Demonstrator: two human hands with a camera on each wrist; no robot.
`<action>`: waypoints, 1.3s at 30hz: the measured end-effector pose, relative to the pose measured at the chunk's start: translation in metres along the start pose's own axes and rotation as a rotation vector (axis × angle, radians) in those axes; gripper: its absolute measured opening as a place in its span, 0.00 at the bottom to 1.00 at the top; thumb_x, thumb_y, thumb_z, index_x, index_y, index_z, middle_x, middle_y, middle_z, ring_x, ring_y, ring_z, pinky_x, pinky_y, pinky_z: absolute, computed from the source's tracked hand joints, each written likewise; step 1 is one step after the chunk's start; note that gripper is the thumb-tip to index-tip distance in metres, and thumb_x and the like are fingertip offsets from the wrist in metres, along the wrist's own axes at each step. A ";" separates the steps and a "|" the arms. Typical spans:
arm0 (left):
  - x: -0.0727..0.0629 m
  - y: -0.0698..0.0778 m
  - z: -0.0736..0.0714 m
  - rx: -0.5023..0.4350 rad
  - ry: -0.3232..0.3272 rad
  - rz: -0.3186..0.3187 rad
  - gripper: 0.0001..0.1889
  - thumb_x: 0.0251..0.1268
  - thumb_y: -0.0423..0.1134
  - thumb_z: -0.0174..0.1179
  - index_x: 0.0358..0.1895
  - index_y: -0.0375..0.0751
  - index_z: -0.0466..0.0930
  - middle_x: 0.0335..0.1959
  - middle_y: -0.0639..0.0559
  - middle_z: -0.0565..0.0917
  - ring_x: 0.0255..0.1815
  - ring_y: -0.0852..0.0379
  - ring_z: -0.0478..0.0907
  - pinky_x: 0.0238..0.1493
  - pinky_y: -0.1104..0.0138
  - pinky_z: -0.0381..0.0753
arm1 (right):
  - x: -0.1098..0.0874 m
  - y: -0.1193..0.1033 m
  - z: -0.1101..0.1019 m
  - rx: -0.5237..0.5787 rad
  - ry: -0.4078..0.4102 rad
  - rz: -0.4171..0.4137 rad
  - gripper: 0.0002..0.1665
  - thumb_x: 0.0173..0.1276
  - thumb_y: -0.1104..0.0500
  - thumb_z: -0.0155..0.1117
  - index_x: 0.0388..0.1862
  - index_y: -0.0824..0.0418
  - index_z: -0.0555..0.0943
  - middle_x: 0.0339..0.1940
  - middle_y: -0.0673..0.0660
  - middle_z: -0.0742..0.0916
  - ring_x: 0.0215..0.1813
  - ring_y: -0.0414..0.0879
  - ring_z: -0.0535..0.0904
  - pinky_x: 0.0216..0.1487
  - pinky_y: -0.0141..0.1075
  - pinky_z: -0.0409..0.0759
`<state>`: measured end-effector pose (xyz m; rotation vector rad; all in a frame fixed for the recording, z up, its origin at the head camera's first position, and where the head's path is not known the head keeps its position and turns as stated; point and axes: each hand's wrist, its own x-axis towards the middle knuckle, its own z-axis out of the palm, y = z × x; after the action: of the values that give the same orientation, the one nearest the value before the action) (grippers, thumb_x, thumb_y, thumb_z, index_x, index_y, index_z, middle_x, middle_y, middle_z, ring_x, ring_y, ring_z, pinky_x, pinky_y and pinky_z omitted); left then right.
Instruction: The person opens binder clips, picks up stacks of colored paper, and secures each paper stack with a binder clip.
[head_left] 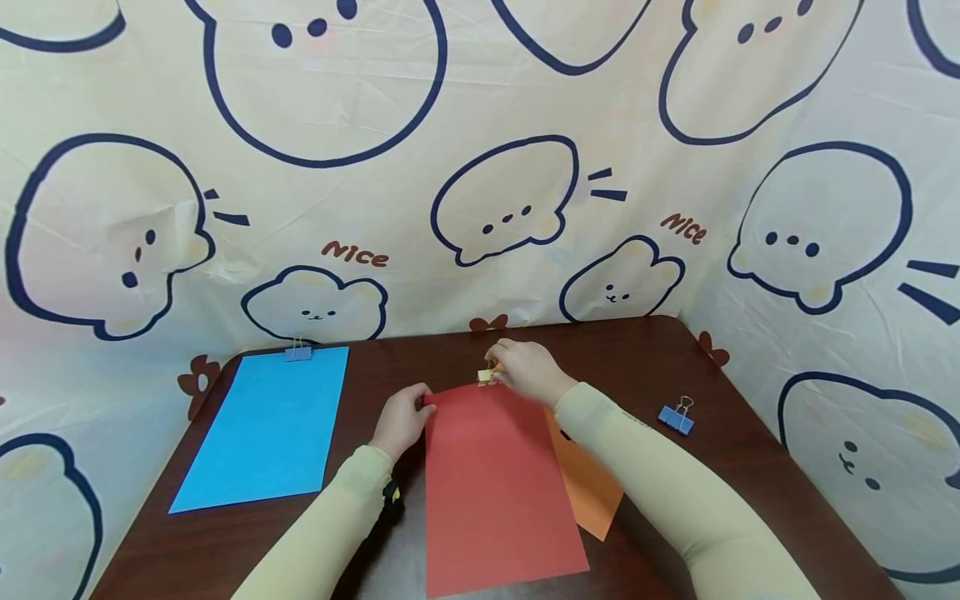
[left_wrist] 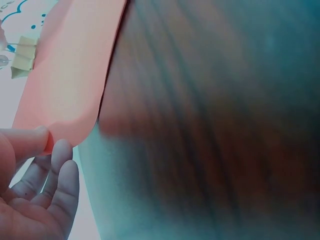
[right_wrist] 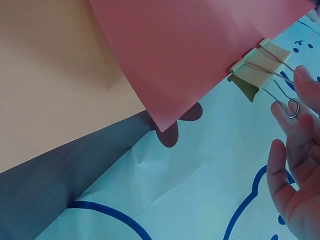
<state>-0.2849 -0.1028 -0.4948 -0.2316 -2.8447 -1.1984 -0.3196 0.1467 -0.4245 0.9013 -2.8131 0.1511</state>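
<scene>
A red sheet of paper (head_left: 495, 492) is raised at its far edge, its near part towards the table front. My left hand (head_left: 400, 422) pinches its far left corner between thumb and fingers, as the left wrist view shows closely. On the middle of the far edge sits a yellow binder clip (right_wrist: 261, 68), its jaws over the paper. With thumb and fingers my right hand (head_left: 531, 372) holds the clip's wire handles (right_wrist: 290, 107). Partly under the red sheet and my right forearm lies an orange sheet (head_left: 588, 483).
To the left, a blue sheet (head_left: 270, 433) lies flat with a blue binder clip (head_left: 298, 354) on its top edge. Another blue binder clip (head_left: 677, 418) rests on the table's right side. A patterned curtain (head_left: 510, 200) hangs behind the brown table (head_left: 420, 358).
</scene>
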 end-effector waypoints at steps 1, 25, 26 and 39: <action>0.000 0.000 0.000 0.000 0.000 -0.001 0.03 0.70 0.33 0.66 0.42 0.42 0.83 0.37 0.47 0.83 0.34 0.52 0.75 0.35 0.63 0.78 | 0.001 0.000 0.000 -0.001 -0.003 0.002 0.17 0.69 0.54 0.73 0.53 0.58 0.84 0.50 0.54 0.87 0.45 0.46 0.87 0.49 0.39 0.85; -0.001 -0.001 0.002 -0.009 -0.001 -0.038 0.05 0.70 0.35 0.66 0.46 0.41 0.83 0.36 0.47 0.84 0.33 0.52 0.75 0.34 0.64 0.79 | -0.002 -0.005 0.014 0.019 -0.071 0.012 0.18 0.69 0.53 0.73 0.54 0.59 0.85 0.51 0.54 0.87 0.47 0.44 0.86 0.52 0.37 0.86; -0.001 -0.001 0.001 -0.010 -0.001 -0.037 0.05 0.70 0.35 0.66 0.46 0.40 0.83 0.36 0.47 0.84 0.32 0.53 0.75 0.34 0.64 0.79 | -0.002 -0.005 0.014 0.020 -0.076 0.015 0.18 0.69 0.53 0.73 0.54 0.59 0.85 0.51 0.54 0.87 0.47 0.44 0.86 0.52 0.36 0.85; -0.001 -0.001 0.001 -0.012 -0.004 -0.032 0.04 0.71 0.34 0.66 0.45 0.40 0.83 0.37 0.47 0.85 0.31 0.53 0.75 0.34 0.63 0.80 | -0.005 -0.005 0.015 0.017 -0.109 0.020 0.22 0.71 0.50 0.72 0.59 0.59 0.83 0.53 0.55 0.86 0.49 0.45 0.86 0.54 0.39 0.85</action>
<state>-0.2836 -0.1030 -0.4962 -0.1898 -2.8564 -1.2228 -0.3148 0.1430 -0.4402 0.9126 -2.9260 0.1330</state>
